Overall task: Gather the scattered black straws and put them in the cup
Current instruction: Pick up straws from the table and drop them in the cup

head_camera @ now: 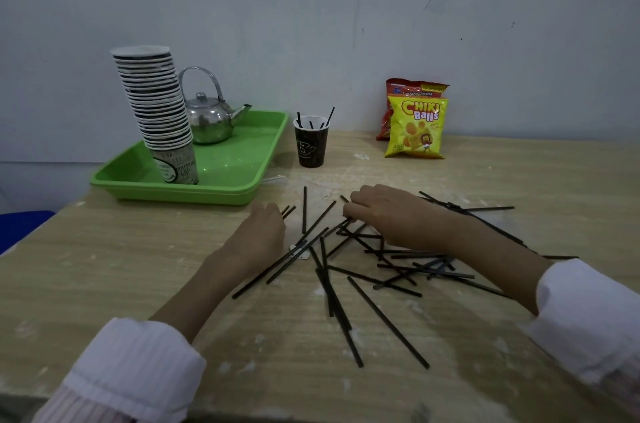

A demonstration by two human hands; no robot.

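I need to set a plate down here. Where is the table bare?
Free: the table left of the left hand, in front of the green tray; also the far right, beside the snack bags. Crowded: the middle, where straws lie under the right hand.

- The left hand (pixel 264 232) hid its own curled fingers; only two tips of the black straws (pixel 388 322) showed past it.
- The right hand (pixel 391 218) covered its fingertips and part of the pile.
- The wall of the cup (pixel 311 145) hid the lower lengths of the straws inside; its print was too small to read.
- The yellow snack bag (pixel 415 128) hid most of the red bag (pixel 398 86).
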